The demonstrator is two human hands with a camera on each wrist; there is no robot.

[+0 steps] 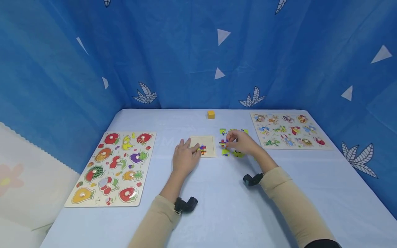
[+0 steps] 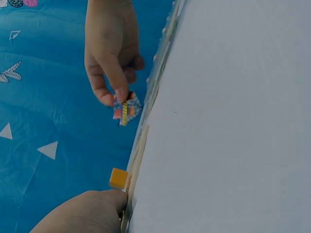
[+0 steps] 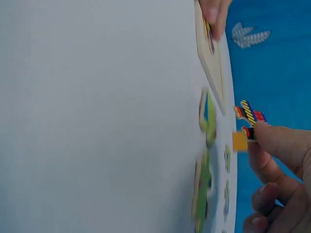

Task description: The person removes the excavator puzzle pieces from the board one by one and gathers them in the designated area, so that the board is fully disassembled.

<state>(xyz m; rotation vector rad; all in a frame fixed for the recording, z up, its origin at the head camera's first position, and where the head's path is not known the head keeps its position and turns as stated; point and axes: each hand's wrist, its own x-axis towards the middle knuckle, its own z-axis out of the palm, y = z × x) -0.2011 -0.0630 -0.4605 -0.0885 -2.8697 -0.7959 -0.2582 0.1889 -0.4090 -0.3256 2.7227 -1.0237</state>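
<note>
My right hand [image 1: 243,142] pinches a jigsaw piece [image 3: 250,114] between thumb and index finger, raised above the table. The piece is printed in red, blue and black with a yellow-striped band. My left hand [image 1: 186,156] rests at the left side of a small wooden puzzle tray [image 1: 210,140], its fingers spread and fairly straight. The thumb and fingertips touch joined puzzle pieces [image 1: 203,149] in the tray and partly cover them. Loose yellow-green puzzle pieces [image 1: 238,154] lie on the table below and around my right hand, which hides some of them.
A fruit peg board [image 1: 124,182] lies to the left, and an insect peg board [image 1: 294,148] sits at the back right. Behind the tray stands a small yellow cube [image 1: 211,114]. A blue curtain [image 1: 186,51] hangs behind the white table [image 1: 217,213].
</note>
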